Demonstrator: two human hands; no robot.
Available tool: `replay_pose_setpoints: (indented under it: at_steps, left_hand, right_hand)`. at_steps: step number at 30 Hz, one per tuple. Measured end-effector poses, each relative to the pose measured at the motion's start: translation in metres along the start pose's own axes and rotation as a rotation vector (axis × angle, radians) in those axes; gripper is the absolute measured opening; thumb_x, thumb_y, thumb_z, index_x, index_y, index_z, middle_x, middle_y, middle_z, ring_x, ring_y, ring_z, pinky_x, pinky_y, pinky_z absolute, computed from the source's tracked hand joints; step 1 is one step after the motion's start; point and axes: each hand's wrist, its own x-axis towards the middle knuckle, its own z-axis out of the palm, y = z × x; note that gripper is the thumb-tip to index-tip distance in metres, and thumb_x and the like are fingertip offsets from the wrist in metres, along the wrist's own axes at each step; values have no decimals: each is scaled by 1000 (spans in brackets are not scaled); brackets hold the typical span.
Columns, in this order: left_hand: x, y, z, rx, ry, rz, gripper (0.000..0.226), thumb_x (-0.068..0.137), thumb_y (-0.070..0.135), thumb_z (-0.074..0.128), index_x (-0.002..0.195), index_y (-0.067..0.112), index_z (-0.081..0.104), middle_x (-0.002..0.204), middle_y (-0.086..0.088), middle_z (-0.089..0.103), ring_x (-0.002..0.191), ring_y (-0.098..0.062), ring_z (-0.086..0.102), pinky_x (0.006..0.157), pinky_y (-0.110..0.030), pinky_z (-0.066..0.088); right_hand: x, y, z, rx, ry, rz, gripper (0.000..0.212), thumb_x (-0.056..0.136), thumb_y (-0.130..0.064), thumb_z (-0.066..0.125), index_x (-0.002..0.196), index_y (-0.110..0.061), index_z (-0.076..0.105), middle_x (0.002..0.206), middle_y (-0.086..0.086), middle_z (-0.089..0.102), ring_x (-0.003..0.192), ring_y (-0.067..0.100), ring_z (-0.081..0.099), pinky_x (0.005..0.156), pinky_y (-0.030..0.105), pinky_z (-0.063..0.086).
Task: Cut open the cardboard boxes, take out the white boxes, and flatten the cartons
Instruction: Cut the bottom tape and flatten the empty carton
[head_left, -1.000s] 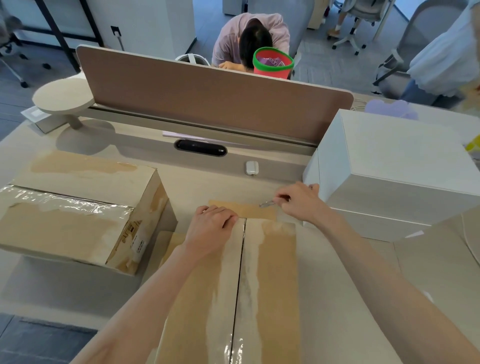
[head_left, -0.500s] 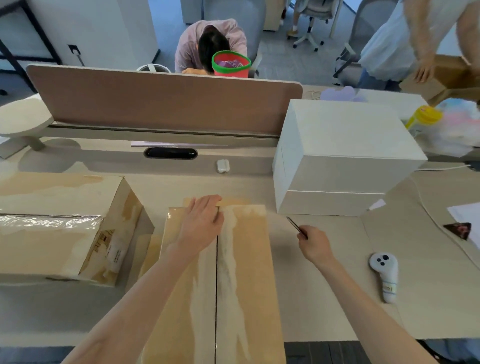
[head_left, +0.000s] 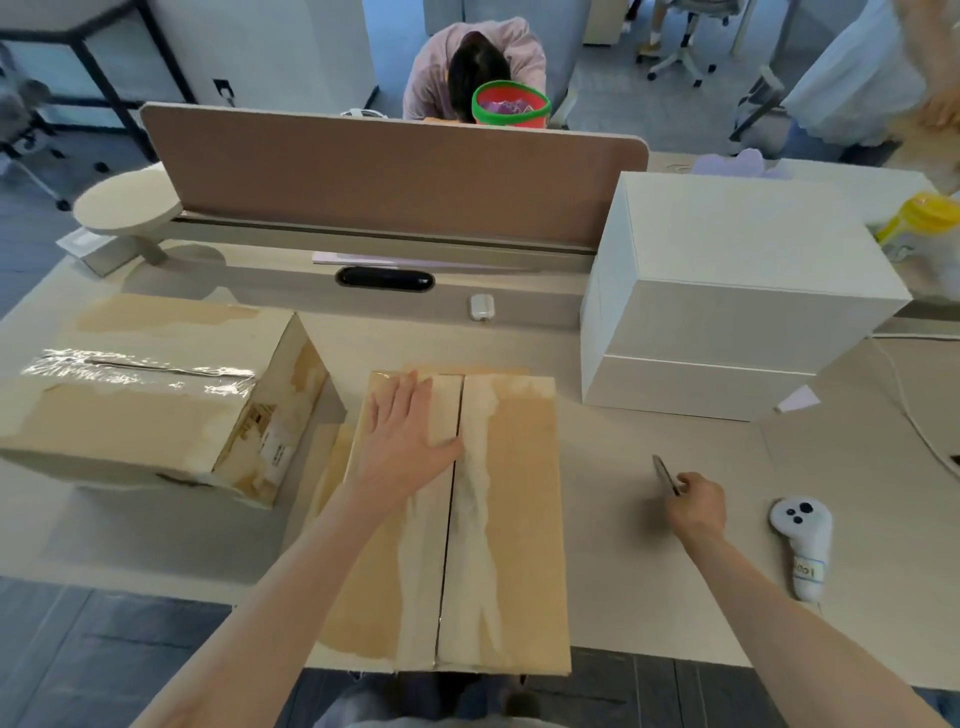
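My right hand (head_left: 696, 506), clenched on the slim metal knife (head_left: 664, 473), now sits right of the taped brown cardboard carton (head_left: 519, 493); left hand (head_left: 402, 441) presses it flat-fingered; cutting looks done

This is an open-plan office. A pale desk (head_left: 618, 597) carries a brown divider (head_left: 384, 176) along its far edge, with a cable slot (head_left: 384, 279) just before it. Beyond, swivel chairs (head_left: 675, 57) stand on grey floor, and a person (head_left: 478, 67) sits at the facing desk.
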Motion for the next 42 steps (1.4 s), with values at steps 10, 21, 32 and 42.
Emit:
replay_pose_setpoints:
  at_steps: [10,21,32,42]
  left_hand:
    - [-18,-7,-13,13,-246,-114,125,69,73,62,152,21,-15,161,-4,-19,147,-29,-21,114,-63,-2]
    - [-11,-1,-22,5,-356,-137,129,68,69,63,150,19,-23,159,-9,-23,146,-31,-19,108,-72,12]
    - [-14,-4,-43,-184,-383,-84,110,79,65,54,153,20,-13,161,-11,-17,147,-35,-14,117,-58,9]
    - [-20,-60,-132,-127,-69,61,94,84,12,60,155,23,-2,157,-16,22,131,-34,43,99,-42,44]
  right_hand:
    - [-55,-61,-3,-2,42,-194,39,83,-8,59,121,-10,64,124,18,61,118,36,53,97,40,45]
    - [-188,-159,3,43,-37,-510,47,87,-25,61,132,-19,51,142,5,37,131,25,35,104,28,33]
    - [-206,-172,12,-267,-86,-426,68,86,-62,52,139,-23,37,161,8,5,146,33,9,115,51,22]
    - [-207,-205,30,-311,-23,-322,104,69,-67,64,146,-12,22,158,17,3,143,39,5,109,60,22]
